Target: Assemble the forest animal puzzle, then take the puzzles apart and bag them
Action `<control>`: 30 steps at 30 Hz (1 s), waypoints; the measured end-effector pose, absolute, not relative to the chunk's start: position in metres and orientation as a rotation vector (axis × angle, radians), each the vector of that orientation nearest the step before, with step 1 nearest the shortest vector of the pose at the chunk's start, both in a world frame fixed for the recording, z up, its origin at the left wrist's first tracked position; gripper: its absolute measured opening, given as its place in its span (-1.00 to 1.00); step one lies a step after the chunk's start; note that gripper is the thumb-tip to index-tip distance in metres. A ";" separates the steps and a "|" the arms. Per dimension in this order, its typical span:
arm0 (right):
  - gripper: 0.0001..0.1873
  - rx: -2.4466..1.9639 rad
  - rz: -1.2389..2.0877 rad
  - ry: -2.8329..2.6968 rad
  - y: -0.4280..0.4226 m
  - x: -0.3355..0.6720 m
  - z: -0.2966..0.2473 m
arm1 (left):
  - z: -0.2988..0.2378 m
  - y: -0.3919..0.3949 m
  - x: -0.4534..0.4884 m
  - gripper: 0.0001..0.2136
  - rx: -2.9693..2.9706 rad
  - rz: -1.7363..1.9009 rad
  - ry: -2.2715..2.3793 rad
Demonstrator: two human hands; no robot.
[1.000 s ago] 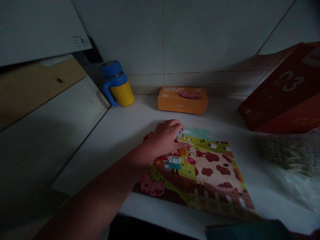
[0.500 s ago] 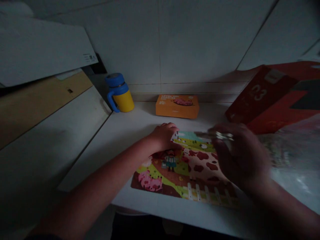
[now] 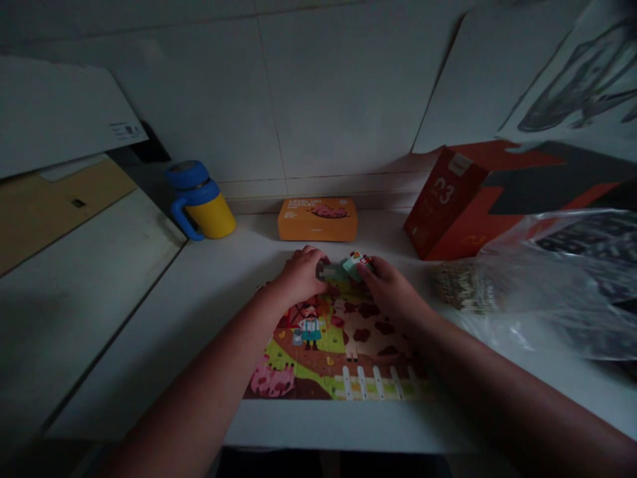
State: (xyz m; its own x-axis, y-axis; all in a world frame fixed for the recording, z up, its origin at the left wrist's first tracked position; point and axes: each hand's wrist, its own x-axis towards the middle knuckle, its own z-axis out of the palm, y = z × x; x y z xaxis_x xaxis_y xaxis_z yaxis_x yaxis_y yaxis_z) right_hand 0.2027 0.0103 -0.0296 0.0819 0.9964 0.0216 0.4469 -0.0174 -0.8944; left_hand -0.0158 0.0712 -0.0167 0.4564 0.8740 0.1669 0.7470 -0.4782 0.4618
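Observation:
A jigsaw of a farm scene (image 3: 338, 352) lies flat on the white counter, showing a figure in a blue apron, a pink pig, cow-patterned pieces and a white fence. My left hand (image 3: 301, 275) rests at its far edge, fingers closed on a teal jigsaw piece (image 3: 332, 271). My right hand (image 3: 391, 289) is close beside it, pinching a tilted, multicoloured jigsaw piece (image 3: 355, 263). Both hands partly hide the jigsaw's far edge.
A white counter (image 3: 348, 425) bears an orange puzzle box (image 3: 317, 220), a yellow-and-blue lidded mug (image 3: 200, 202) and a red box (image 3: 448, 202). A clear plastic bag (image 3: 547, 285) lies at right beside a speckled heap (image 3: 465, 285). Pale panels lean at left.
My right hand has moved in from the right and now meets my left at the jigsaw's far edge, holding a piece. The view has shifted, bringing the whole jigsaw and plastic bag into sight.

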 end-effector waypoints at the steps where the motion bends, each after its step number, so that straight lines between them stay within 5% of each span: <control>1: -0.55 -1.565 0.920 -1.439 0.011 0.202 -0.030 | -0.017 0.070 -0.015 -0.58 2.362 0.591 1.368; 6: -0.56 -1.435 1.117 -1.287 0.012 0.200 -0.031 | -0.017 0.057 -0.010 -0.91 2.192 0.725 1.232; 16: -0.52 -1.328 1.255 -1.244 0.007 0.200 -0.021 | -0.019 0.061 -0.016 -0.70 1.613 1.095 1.221; 22: -0.60 -1.171 1.338 -1.237 0.002 0.192 -0.019 | -0.024 0.051 0.000 -0.84 1.279 1.126 0.984; 30: -0.52 -1.280 1.160 -1.283 0.007 0.201 -0.017 | -0.018 0.038 0.005 -0.82 1.679 0.929 0.936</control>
State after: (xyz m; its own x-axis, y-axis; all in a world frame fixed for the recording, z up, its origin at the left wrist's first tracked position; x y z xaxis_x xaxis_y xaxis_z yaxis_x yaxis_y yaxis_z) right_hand 0.2013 0.0065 -0.0173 -0.0009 1.0000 0.0019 0.0988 0.0020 -0.9951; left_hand 0.0053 0.0382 -0.0178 0.4144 0.8969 0.1547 0.1614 -0.2397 0.9573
